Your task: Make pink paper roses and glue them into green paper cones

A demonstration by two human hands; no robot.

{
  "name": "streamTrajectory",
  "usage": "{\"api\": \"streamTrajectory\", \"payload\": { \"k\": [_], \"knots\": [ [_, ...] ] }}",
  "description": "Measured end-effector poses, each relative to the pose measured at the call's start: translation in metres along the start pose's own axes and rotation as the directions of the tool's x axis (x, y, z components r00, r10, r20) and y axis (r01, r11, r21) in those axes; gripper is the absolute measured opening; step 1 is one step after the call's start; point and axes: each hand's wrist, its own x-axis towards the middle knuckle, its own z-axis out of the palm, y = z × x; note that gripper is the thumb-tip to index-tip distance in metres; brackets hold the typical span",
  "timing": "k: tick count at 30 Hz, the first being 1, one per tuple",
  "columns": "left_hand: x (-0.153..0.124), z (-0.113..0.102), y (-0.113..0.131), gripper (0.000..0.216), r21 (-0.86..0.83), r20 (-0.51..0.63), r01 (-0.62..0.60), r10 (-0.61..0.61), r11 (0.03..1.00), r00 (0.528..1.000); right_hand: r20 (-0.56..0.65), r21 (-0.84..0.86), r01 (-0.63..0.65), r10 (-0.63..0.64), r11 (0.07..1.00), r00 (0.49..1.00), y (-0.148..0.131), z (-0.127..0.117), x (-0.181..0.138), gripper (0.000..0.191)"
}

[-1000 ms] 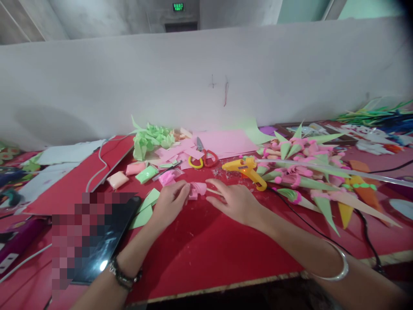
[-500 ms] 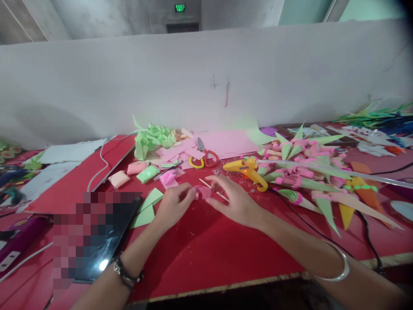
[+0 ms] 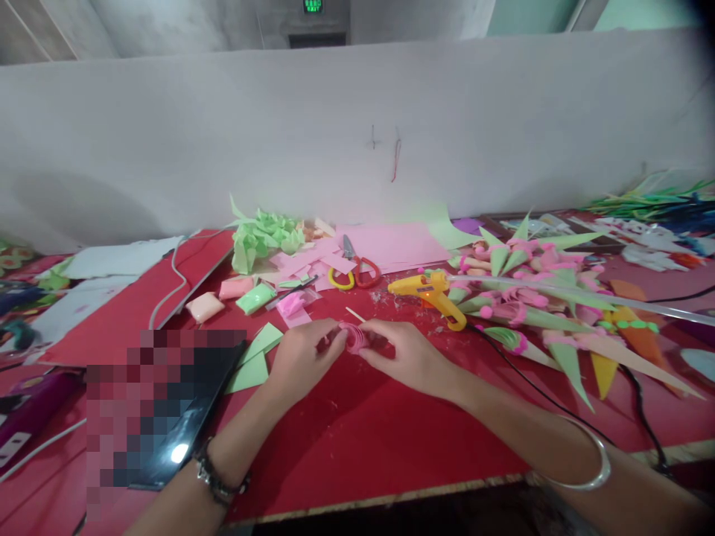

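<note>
Between my hands is a small pink piece of slit paper, bent round so its narrow strips form a rounded cage. My left hand pinches its left side between thumb and fingers. On the opposite side, the thumb and fingers of my right hand close on the same paper. A thin wooden stick shows just beyond the paper, its right end hidden by my right hand. Past my right hand lies a yellow hot glue gun. Red-and-yellow-handled scissors rest on pink paper scraps farther back.
Green and pink paper cones are heaped at right. Crumpled green paper and small clay packets sit back left. A dark tablet lies beside my left forearm. The glue gun's black cord crosses the red table.
The pink paper has gone from a loose arch to a tighter round shape. My right fingers have closed in on it and cover more of the stick.
</note>
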Motion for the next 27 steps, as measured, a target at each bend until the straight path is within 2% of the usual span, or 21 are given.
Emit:
{"api": "streamTrajectory", "payload": {
  "k": [4,10,16,21,27],
  "knots": [
    [0.0002,0.0008,-0.0022,0.016,-0.053,0.060,-0.083,0.087,0.995,0.994,-0.033,0.010,-0.035,0.035,0.999,0.999,0.0009,0.0001,0.0013,0.018],
    [-0.0008,0.0021,-0.0068,0.010,-0.121,0.051,-0.174,0.181,0.977,0.982,-0.049,0.058,-0.055,0.058,0.997,0.997,0.0045,0.0014,0.0012,0.022],
    [0.0001,0.0002,-0.0070,0.011,-0.084,0.062,-0.162,0.167,0.983,0.984,-0.092,0.020,-0.067,0.069,0.998,0.993,0.0070,-0.0007,0.0019,0.028],
    [0.0004,-0.0022,-0.0073,0.014,-0.003,0.048,-0.182,0.182,0.983,0.982,-0.170,-0.030,-0.123,0.117,0.992,0.979,0.0048,-0.0044,0.0037,0.019],
    [0.0010,-0.0050,-0.0096,0.015,0.035,0.027,-0.121,0.120,0.992,0.992,-0.245,-0.100,-0.084,0.057,0.991,0.968,0.0081,-0.0067,0.0044,0.007]
  ]
}}
